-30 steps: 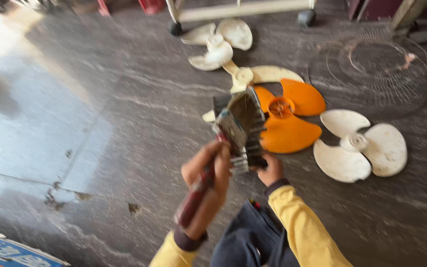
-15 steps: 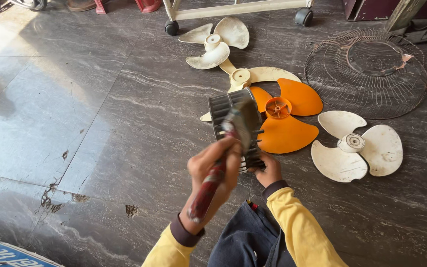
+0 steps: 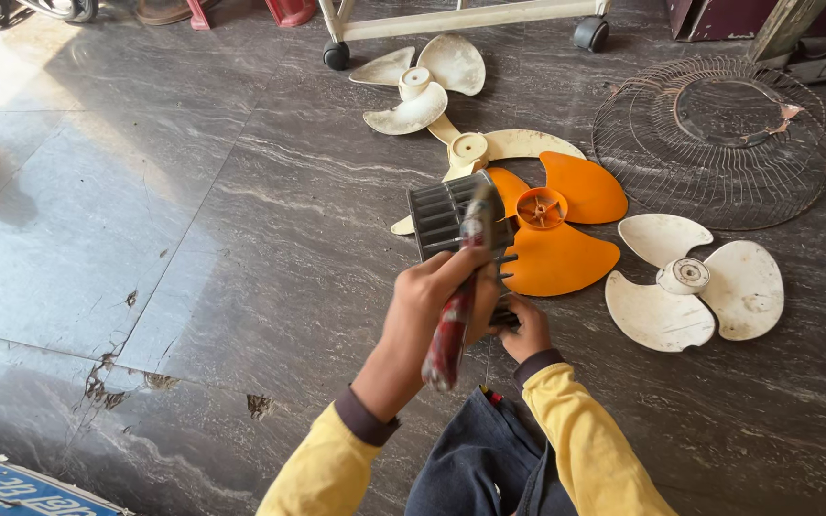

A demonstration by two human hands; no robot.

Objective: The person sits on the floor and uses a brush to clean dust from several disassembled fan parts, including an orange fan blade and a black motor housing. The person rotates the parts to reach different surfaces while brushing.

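A person's left hand (image 3: 432, 301) closes its grip on a red-handled tool (image 3: 451, 330) set against the grey ribbed motor housing (image 3: 442, 215), which the right hand (image 3: 523, 330) steadies from below, above a stone floor (image 3: 193, 239) strewn with fan blades (image 3: 552, 225).

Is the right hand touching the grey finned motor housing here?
Touching. The head view shows the right hand gripping the lower edge of the grey finned motor housing, fingers wrapped against it, with no gap between them.
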